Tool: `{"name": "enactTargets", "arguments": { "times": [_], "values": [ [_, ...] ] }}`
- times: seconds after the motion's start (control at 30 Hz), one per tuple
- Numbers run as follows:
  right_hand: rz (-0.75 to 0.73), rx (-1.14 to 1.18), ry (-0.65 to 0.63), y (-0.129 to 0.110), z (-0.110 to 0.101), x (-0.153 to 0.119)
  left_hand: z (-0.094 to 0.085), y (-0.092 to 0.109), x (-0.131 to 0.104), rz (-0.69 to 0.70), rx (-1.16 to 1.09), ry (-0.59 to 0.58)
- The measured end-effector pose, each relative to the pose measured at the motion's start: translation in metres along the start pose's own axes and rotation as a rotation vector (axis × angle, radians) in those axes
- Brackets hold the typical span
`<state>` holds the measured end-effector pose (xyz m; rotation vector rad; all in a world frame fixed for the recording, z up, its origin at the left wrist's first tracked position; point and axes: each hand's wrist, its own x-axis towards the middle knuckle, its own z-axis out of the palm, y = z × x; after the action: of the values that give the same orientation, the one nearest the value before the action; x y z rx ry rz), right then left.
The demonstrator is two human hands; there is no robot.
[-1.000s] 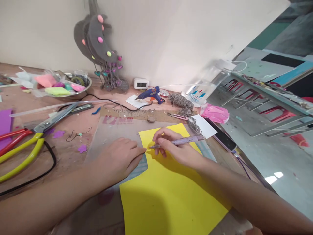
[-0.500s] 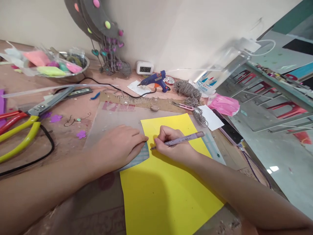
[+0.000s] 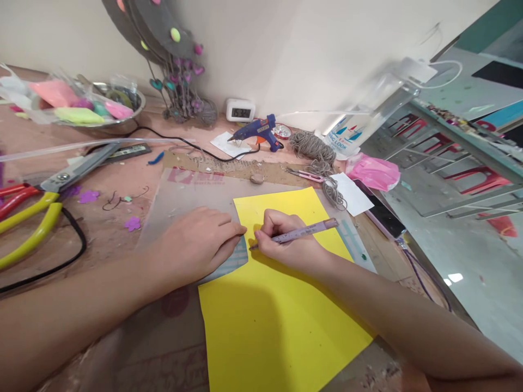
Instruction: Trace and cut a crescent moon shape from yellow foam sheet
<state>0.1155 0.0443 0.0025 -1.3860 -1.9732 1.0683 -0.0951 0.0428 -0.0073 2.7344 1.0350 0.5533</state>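
A sheet of yellow paper [image 3: 253,332] lies on a translucent mat [image 3: 190,198], with a notch cut into its left side. My right hand [image 3: 288,234] is closed around a pale purple pen [image 3: 304,233], whose tip meets the paper near the notch. Palm down beside that notch rests my left hand [image 3: 208,239]; its index fingertip touches the paper's left edge, and its other fingers are partly hidden beneath the hand.
Large scissors [image 3: 61,179] lie at the left near a metal bowl [image 3: 141,103] of coloured packets. A blue glue gun [image 3: 259,130], grey yarn [image 3: 312,149], pink snips [image 3: 308,176] and a phone [image 3: 379,209] lie beyond the paper. A clear bottle [image 3: 355,122] stands by the wall.
The view has shifted slightly, so the whole scene sits a little further left and up. Both hands keep nearly the same pose, and the pen stays at the paper by the notch.
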Motion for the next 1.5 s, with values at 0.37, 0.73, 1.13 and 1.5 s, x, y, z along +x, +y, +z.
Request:
{"name": "enactTargets", "arguments": {
  "times": [0.37,0.73,1.13,1.5],
  "values": [
    [0.087,0.261,-0.019,-0.005,-0.001,0.001,0.001,-0.001,0.000,-0.001,0.023,-0.020],
    [0.053,0.199,0.005,-0.013,-0.023,0.019,-0.001,0.003,0.000,0.031,0.080,-0.015],
    [-0.077,0.060,0.175,-0.002,0.006,0.064,-0.002,0.012,0.003,-0.059,0.173,-0.298],
    [-0.119,0.014,0.154,0.001,0.008,0.064,-0.001,0.012,-0.002,-0.101,0.171,-0.290]
  ]
}}
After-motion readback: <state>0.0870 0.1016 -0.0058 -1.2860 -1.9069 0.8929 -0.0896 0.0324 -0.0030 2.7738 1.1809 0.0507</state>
